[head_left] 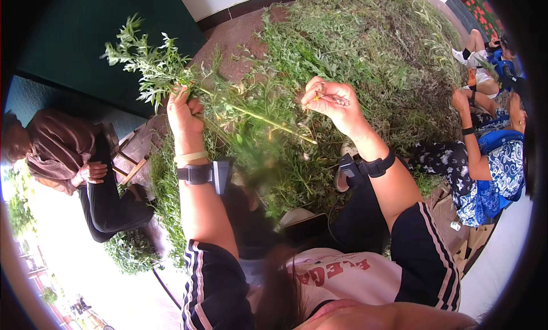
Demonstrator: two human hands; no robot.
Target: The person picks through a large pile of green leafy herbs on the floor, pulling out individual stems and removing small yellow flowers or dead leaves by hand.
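My left hand (186, 120) is closed round a long green leafy stalk (260, 116), just below its bushy top (151, 65). The bare lower stem slants down to the right, and its cut end is free in the air. To the right, my right hand (341, 108) is raised clear of the stem with its fingers pinched together. Small brownish scraps, which look like withered leaves (318, 96), show between its fingertips. Beneath both hands lies a big heap of cut leafy plants (348, 62), some fresh green, some dull and dry.
At the left a person in brown and black (65, 144) sits by a wooden stool (134, 162). Several people sit along the right, one in blue patterned clothes (496, 164). A dark green panel (114, 22) stands at the back left. A small plant pile (131, 250) lies lower left.
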